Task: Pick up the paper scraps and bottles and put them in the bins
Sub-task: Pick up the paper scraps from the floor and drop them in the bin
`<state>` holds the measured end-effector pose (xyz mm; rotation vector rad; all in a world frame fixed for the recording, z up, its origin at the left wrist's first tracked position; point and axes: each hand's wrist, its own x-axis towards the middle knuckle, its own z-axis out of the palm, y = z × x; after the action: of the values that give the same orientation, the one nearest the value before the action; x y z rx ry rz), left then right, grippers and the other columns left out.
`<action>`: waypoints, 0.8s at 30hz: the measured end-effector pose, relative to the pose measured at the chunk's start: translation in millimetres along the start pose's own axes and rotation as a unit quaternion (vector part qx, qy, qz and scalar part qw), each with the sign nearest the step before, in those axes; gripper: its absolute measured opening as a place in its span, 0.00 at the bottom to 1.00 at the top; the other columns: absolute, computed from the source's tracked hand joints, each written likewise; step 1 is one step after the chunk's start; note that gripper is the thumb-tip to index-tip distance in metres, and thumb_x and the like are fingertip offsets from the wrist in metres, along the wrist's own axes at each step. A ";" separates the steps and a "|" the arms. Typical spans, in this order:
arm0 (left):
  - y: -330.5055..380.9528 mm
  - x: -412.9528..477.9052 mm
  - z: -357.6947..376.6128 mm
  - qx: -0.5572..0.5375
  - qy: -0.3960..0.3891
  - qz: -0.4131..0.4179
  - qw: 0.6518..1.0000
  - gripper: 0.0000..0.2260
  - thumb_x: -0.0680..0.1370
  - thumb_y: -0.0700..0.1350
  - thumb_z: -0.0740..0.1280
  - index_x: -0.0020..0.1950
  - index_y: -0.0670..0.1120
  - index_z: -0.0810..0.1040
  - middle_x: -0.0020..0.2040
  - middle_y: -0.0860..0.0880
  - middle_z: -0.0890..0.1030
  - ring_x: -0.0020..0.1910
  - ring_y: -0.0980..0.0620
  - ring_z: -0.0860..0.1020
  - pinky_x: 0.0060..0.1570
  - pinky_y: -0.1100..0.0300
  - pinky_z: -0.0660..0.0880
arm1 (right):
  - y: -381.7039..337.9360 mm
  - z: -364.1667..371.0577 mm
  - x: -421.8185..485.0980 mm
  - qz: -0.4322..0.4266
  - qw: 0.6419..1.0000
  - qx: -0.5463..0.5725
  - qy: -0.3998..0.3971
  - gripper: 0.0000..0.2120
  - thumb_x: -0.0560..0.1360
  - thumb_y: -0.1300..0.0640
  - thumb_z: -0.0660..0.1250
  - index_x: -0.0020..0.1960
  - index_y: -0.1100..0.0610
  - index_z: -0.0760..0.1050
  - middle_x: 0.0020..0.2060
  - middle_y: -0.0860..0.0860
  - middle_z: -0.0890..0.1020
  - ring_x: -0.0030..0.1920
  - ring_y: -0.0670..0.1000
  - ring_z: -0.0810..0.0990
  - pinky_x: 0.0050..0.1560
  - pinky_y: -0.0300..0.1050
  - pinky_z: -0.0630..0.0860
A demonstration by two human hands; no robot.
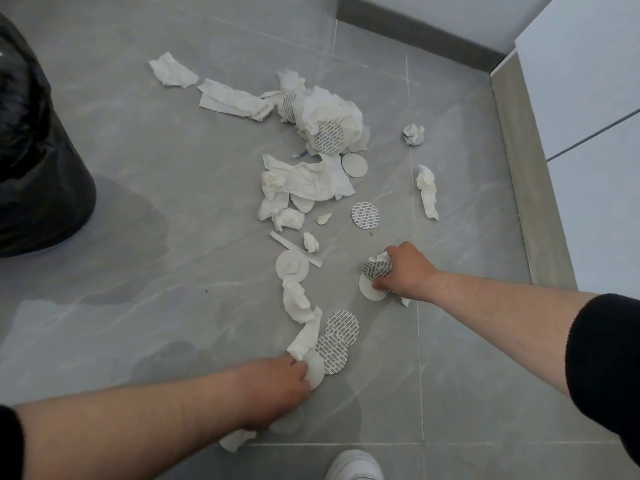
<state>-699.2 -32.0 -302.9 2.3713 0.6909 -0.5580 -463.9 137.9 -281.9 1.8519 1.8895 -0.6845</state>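
Grey tile floor (145,174) lay open btwn the black-bagged bin (38,161) at left and the skirting (530,209) at right. Paper scraps (304,185) trailed down the middle. Left grip (277,386) pinched the tissue strip (306,337) at the trail's near end; right grip (405,271) clutched a printed disc (375,270) w/ crumpled paper — scraps white, creased.

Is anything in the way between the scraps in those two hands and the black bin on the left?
Nothing visible blocks it. Bare grey floor lies between the left hand and the black-bagged bin. The right hand would only pass over the paper scraps lying low in the middle.
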 end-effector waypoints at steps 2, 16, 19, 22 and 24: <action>-10.1 -0.1 -13.6 -0.033 -0.009 -0.022 0.999 0.10 0.77 0.37 0.62 0.58 0.40 0.70 0.58 0.40 0.72 0.57 0.40 0.72 0.50 0.48 0.71 | -5.1 0.4 -3.6 -0.036 0.999 0.032 -0.008 0.17 0.66 0.50 0.76 0.48 0.54 0.72 0.48 0.52 0.75 0.50 0.55 0.77 0.43 0.43 0.69; -26.7 -67.3 10.7 0.202 0.030 0.149 0.968 0.13 0.63 0.51 0.73 0.43 0.52 0.74 0.42 0.51 0.76 0.39 0.49 0.75 0.35 0.60 0.72 | -51.0 29.1 -61.6 -0.302 0.918 -0.242 -0.092 0.46 0.70 0.45 0.72 0.77 0.43 0.46 0.77 0.54 0.48 0.70 0.58 0.63 0.61 0.52 0.73; -25.5 -71.4 37.0 0.213 0.041 0.169 0.962 0.24 0.64 0.60 0.70 0.57 0.52 0.73 0.54 0.47 0.77 0.47 0.49 0.76 0.44 0.58 0.75 | -64.6 34.8 -62.5 -0.362 0.883 -0.291 -0.068 0.52 0.69 0.41 0.72 0.76 0.40 0.36 0.77 0.54 0.36 0.70 0.60 0.61 0.57 0.53 0.73; -25.3 -79.7 40.8 0.216 0.056 0.191 0.956 0.33 0.65 0.62 0.67 0.67 0.52 0.67 0.62 0.45 0.74 0.54 0.46 0.75 0.53 0.52 0.75 | -76.8 41.0 -65.8 -0.414 0.853 -0.316 -0.042 0.52 0.68 0.39 0.71 0.77 0.43 0.38 0.77 0.56 0.37 0.68 0.61 0.62 0.52 0.53 0.73; -24.8 -90.7 41.0 0.230 0.025 0.205 0.951 0.34 0.65 0.62 0.65 0.69 0.53 0.65 0.65 0.46 0.72 0.59 0.45 0.74 0.59 0.48 0.73 | -80.5 46.4 -69.2 -0.428 0.842 -0.326 -0.048 0.51 0.68 0.38 0.71 0.77 0.44 0.39 0.77 0.55 0.37 0.70 0.62 0.59 0.53 0.54 0.72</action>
<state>-793.3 -72.3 -295.2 2.8608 0.0686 -0.5164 -544.0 54.8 -272.3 0.5026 2.4354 -0.2743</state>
